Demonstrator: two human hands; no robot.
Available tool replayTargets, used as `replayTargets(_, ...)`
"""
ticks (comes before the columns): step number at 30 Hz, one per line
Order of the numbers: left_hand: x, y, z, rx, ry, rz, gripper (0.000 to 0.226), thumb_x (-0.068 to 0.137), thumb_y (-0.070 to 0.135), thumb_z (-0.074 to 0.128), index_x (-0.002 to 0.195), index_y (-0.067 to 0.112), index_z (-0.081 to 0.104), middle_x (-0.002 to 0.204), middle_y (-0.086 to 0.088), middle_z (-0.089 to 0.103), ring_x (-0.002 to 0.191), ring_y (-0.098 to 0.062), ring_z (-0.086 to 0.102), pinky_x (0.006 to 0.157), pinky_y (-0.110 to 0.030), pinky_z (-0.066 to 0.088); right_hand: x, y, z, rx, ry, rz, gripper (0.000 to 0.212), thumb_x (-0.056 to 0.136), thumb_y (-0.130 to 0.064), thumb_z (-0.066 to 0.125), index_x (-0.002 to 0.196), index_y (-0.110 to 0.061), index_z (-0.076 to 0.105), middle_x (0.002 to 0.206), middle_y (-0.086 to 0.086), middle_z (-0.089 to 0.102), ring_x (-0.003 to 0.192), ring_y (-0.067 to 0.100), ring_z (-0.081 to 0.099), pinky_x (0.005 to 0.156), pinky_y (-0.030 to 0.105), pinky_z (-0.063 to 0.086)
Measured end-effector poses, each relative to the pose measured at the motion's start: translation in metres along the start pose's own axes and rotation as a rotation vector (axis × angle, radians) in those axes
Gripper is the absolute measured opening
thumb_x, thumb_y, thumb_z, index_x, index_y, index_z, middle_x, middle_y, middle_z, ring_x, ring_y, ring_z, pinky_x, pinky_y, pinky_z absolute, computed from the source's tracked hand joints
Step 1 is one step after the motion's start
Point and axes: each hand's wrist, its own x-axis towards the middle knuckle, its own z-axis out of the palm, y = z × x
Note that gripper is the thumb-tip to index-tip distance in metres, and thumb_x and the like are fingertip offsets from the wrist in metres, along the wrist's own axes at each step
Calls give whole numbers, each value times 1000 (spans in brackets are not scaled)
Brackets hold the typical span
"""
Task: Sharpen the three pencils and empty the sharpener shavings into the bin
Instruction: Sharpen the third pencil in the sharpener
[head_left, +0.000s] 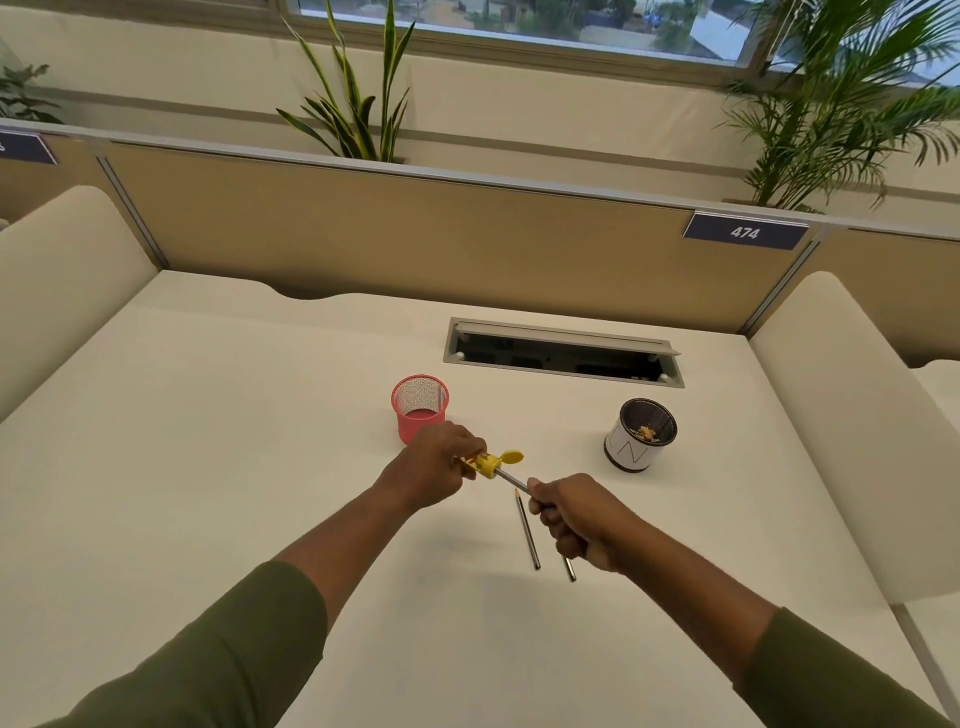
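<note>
Sharpening is the step in hand, judging by the grip: the left hand (441, 462) is wrapped around the yellow sharpener (487, 464), held above the desk (208, 441) near its middle, with its hinged lid (511, 457) flipped open toward 3 o'clock. The right hand (576, 519) is curled round a grey pencil (511, 480), pinching the shaft close to the sharpener so the tip feeds straight into the hole; that short grip probably gives firmer twisting and less risk of snapping the lead.

A second pencil (528, 530) lies flat on the desk at 6 o'clock of the sharpener, point toward 12, looking already sharp. The end of a third pencil (570, 569) shows below the right hand; its tip is hidden.

At 2 o'clock stands the black mesh bin (641, 435), with some shavings inside, near enough for tipping out later. A pink mesh cup (420, 408) sits at 11 o'clock, just behind the left hand.
</note>
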Motion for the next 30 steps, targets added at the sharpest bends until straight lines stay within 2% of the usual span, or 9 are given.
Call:
replayTargets(4, 3, -2, -3, -63, -54, -92, 30, 79, -8, 63, 103, 7, 71, 94, -11, 70, 79, -20, 65, 74, -41, 60, 3, 9, -1, -796, 241, -601, 24, 94, -31, 49, 86, -13, 63, 72, -2, 58, 60, 14, 50, 51, 26, 36)
replayTargets(9, 6, -5, -5, -155, -109, -231, 33, 83, -8, 59, 111, 6, 68, 101, -12, 69, 82, -17, 68, 82, -32, 58, 15, 14, -16, -1501, 537, -1052, 17, 95, -28, 52, 87, -14, 59, 67, 3, 50, 55, 21, 41, 48, 33, 30)
replayTargets(14, 5, -8, -7, -106, -144, -192, 33, 84, -7, 57, 112, 7, 67, 99, -10, 69, 80, -13, 68, 79, -28, 57, 21, 17, -17, -1547, 579, -1112, 34, 98, -32, 43, 72, -14, 56, 56, 1, 48, 36, 21, 40, 36, 27, 22)
replayTargets(16, 3, -8, -9, -59, -106, -141, 31, 84, -7, 57, 110, 7, 67, 97, -9, 68, 78, -14, 67, 78, -31, 58, 22, 19, -7, -1435, 504, -977, 32, 96, -33, 51, 70, -14, 53, 54, 2, 50, 37, 25, 39, 36, 29, 26)
replayTargets(18, 0, -8, -9, 10, -52, -43, 28, 81, -8, 59, 101, 7, 70, 90, -10, 69, 72, -13, 62, 71, -31, 58, 17, 12, 6, -1106, 419, -728, 37, 97, -35, 49, 69, -11, 52, 53, 1, 48, 45, 24, 41, 43, 30, 30)
replayTargets(21, -5, -7, -8, 63, -31, 44, 29, 76, -12, 60, 96, 6, 70, 87, -10, 69, 69, -11, 58, 65, -29, 58, 9, -3, 11, -142, 122, -112, 35, 97, -33, 52, 78, -5, 62, 50, -2, 34, 40, 13, 27, 39, 23, 23)
replayTargets(22, -6, -7, -8, 68, -32, 48, 30, 76, -12, 59, 97, 7, 70, 88, -10, 68, 70, -11, 58, 65, -28, 58, 6, -5, 11, 0, 51, -5, 33, 97, -32, 53, 84, -3, 62, 52, -1, 30, 40, 11, 23, 38, 22, 21)
replayTargets(25, -5, -8, -7, 52, -76, 1, 33, 78, -10, 60, 104, 8, 69, 94, -9, 68, 74, -13, 62, 71, -33, 59, 4, -2, 7, -224, 46, -106, 37, 97, -35, 49, 84, -4, 64, 55, 0, 34, 41, 12, 26, 42, 22, 23)
replayTargets(30, 1, -11, -14, -24, -172, -142, 33, 83, -7, 57, 111, 7, 67, 96, -10, 67, 81, -16, 67, 81, -36, 57, 9, 12, -4, -1254, 360, -889, 16, 96, -28, 50, 95, -15, 57, 76, 3, 55, 59, 21, 49, 51, 33, 37)
